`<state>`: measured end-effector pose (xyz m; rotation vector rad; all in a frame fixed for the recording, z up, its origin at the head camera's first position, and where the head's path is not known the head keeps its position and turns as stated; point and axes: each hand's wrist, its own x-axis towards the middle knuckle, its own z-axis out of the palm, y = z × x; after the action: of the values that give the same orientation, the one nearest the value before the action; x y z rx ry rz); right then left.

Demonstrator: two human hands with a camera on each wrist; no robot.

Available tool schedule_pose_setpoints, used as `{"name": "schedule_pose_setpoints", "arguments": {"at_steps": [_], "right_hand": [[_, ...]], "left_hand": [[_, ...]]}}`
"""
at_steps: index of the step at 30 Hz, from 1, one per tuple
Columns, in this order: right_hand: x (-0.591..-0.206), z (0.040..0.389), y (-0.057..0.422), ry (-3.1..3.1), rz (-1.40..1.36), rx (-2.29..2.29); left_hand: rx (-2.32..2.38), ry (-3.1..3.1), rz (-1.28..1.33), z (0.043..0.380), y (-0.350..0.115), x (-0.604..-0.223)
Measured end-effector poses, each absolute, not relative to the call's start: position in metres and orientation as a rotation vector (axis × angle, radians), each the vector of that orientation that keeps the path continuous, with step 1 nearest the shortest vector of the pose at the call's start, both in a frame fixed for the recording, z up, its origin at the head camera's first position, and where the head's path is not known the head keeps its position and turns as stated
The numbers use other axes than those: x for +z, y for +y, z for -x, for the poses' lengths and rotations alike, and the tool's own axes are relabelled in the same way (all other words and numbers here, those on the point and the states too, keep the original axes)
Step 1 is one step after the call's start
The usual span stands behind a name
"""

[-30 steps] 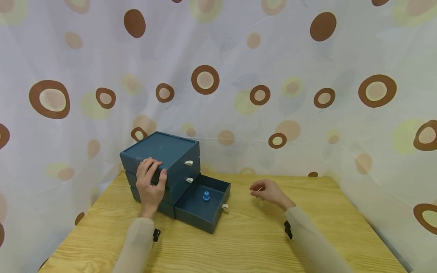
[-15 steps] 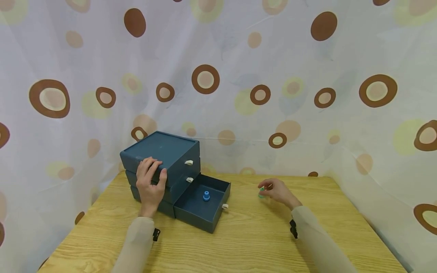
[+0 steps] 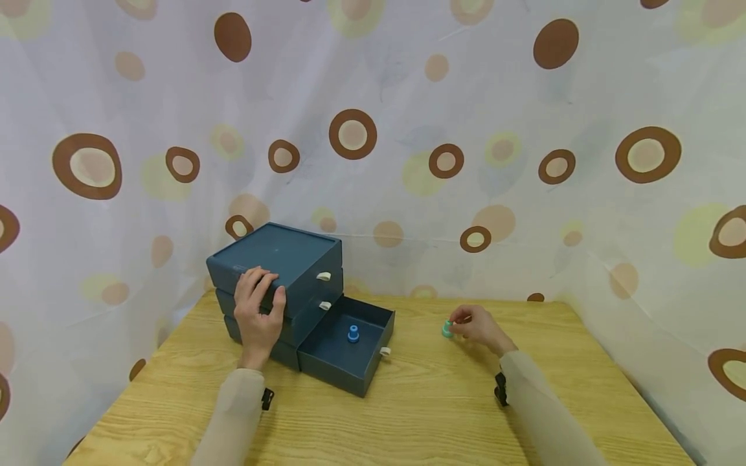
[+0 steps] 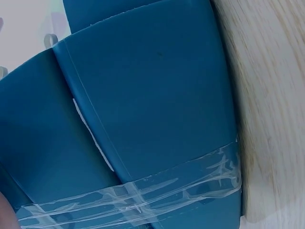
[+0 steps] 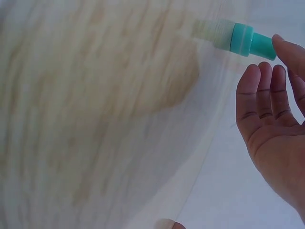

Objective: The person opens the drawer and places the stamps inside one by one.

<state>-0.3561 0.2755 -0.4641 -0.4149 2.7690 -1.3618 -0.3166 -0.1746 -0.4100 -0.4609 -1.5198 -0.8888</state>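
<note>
My left hand (image 3: 256, 317) rests on the front corner of a dark blue drawer unit (image 3: 274, 249), fingers on its top and thumb at the side. The bottom drawer (image 3: 332, 375) is pulled out and holds a small blue stepped plastic piece (image 3: 353, 334). To the right, my right hand (image 3: 478, 327) pinches the narrow upper end of a similar turquoise stepped piece (image 3: 447, 329), wide end down at the tabletop. In the right wrist view the thumb meets the narrow end of the turquoise piece (image 5: 250, 41), while several other fingers lie apart from it.
Pale cloth loops serve as pulls on the upper drawers (image 3: 323, 277) and the open one (image 3: 385, 352). Clear tape (image 4: 128, 200) wraps the drawer unit. A patterned curtain (image 3: 384, 97) hangs behind the wooden table (image 3: 431, 414).
My right hand has shifted a little to the right, and the turquoise piece, hidden behind it at first, now shows at its fingertips. The left hand and drawer have stayed put.
</note>
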Motion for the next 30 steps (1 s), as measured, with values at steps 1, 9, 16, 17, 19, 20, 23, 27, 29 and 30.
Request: {"name": "schedule_pose_setpoints", "arguments": {"at_steps": [1, 9, 16, 17, 19, 20, 23, 27, 29, 30], "right_hand": [[-0.4638, 0.3569, 0.2749, 2.766, 0.410, -1.367], [-0.4674, 0.3600, 0.2714, 2.749, 0.384, -1.380], [-0.4723, 0.3585, 0.2702, 2.680, 0.399, -1.425], [-0.4723, 0.3585, 0.2702, 2.677, 0.408, -1.427], [-0.4724, 0.3589, 0.2706, 2.675, 0.428, -1.431], [-0.4723, 0.3592, 0.2711, 2.677, 0.439, -1.431], [-0.4716, 0.3599, 0.2721, 2.675, 0.467, -1.434], [-0.4719, 0.3606, 0.2729, 2.667, 0.484, -1.445], [-0.4721, 0.3609, 0.2728, 2.664, 0.471, -1.450], [-0.4721, 0.3612, 0.2726, 2.661, 0.458, -1.453]], "left_hand": [[-0.888, -1.519, 0.460, 0.3167, -0.1750, -0.4100], [-0.881, -1.525, 0.463, 0.3169, -0.1762, -0.4096], [-0.874, -1.528, 0.463, 0.3163, -0.1764, -0.4112], [-0.878, -1.523, 0.464, 0.3163, -0.1763, -0.4113], [-0.884, -1.517, 0.467, 0.3167, -0.1761, -0.4113], [-0.883, -1.515, 0.470, 0.3170, -0.1761, -0.4112], [-0.890, -1.504, 0.483, 0.3180, -0.1759, -0.4105], [-0.892, -1.498, 0.487, 0.3184, -0.1750, -0.4092], [-0.891, -1.497, 0.485, 0.3180, -0.1746, -0.4089], [-0.890, -1.497, 0.484, 0.3177, -0.1744, -0.4088]]}}
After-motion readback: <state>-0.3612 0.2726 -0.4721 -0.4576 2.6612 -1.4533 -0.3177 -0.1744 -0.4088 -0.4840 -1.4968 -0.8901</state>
